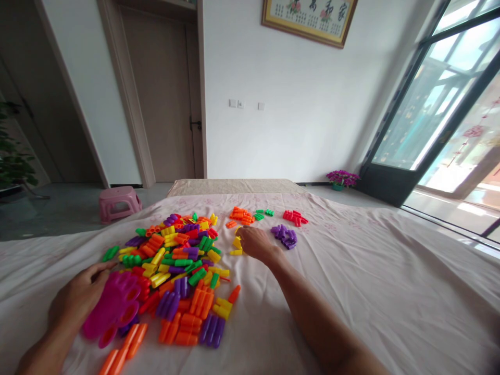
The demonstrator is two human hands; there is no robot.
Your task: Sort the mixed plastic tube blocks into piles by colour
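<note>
My right hand (252, 242) reaches over a small group of yellow plastic building pieces (236, 242), its fingers curled down on one of them; the fingertips are partly hidden. My left hand (80, 291) is closed at the side of a magenta plastic container (113, 304) with a looped rim, tipped beside the pile. Its thumb and fingertips come together near a green piece (111, 253). Between the hands lies a large mixed pile of bullet-shaped joined building pieces (175, 255) in orange, yellow, green, purple and red.
Beyond my right hand lie orange pieces (241, 214), green pieces (264, 214), red pieces (296, 217) and purple pieces (285, 236) in separate groups. A pale patterned cloth (351, 271) covers the table. A pink stool (120, 200) stands at the left on the floor.
</note>
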